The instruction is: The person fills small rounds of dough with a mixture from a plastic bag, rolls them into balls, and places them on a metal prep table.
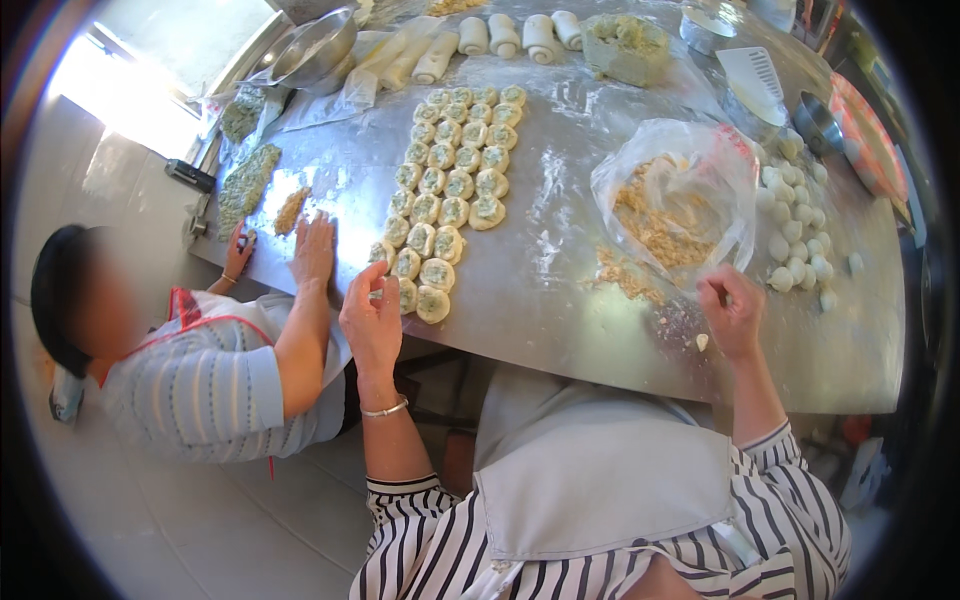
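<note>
My left hand (373, 322) is at the near left end of several rows of small round dough pieces topped with green-flecked filling (453, 212). Its thumb and fingers are bent beside the nearest pieces and partly cover them. Whether it grips one is hidden. On the right, my right hand (733, 307) has its fingers curled in, with nothing visible in them. It is just in front of a clear plastic bag (600, 180) holding tan crumbly filling (660, 225). Some loose filling (630, 276) lies left of that hand, and a small dough scrap (702, 343) lies nearer me.
A co-worker's hand (313, 251) rests flat on the steel table (517, 322) at left, near a green-flecked dough slab (249, 184). Pale dough balls (795, 217) cluster at right. Dough rolls (538, 39), metal bowls (319, 49) and a white scraper (752, 82) are farther back.
</note>
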{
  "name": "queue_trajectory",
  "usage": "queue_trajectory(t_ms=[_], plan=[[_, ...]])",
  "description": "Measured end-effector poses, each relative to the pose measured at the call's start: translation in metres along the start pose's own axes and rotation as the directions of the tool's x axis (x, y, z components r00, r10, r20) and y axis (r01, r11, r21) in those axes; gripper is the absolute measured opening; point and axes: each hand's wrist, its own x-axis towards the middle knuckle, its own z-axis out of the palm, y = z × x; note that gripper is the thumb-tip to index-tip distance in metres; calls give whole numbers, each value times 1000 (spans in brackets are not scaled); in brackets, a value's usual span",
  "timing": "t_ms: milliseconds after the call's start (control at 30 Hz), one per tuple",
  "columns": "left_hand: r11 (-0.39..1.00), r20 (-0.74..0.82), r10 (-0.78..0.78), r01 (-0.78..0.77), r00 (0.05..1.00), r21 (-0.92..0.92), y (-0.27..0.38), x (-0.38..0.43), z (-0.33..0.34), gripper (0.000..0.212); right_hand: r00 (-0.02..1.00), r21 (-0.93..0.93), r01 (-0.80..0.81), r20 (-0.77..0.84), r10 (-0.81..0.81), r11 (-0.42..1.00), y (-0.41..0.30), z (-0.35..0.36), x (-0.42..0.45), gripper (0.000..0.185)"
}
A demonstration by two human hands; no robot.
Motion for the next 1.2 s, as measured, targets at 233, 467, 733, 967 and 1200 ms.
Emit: queue_trajectory(t_ms=[233,467,733,967,1200], plan=[[961,191,56,-1,980,-276,58,-7,31,22,999,-129,33,35,-29,991,12,20,64,21],[976,204,121,-79,971,-202,93,11,78,19,946,-286,-15,308,106,958,20,14,70,32],[994,128,51,-38,990,-102,59,44,77,23,926,-367,84,372,63,927,21,36,55,46],[996,192,74,-80,979,26,66,61,76,22,919,-162,-11,388,73,987,27,42,59,28],[959,371,202,-260,906,111,73,69,85,24,945,-92,-205,239,222,974,25,28,50,28]])
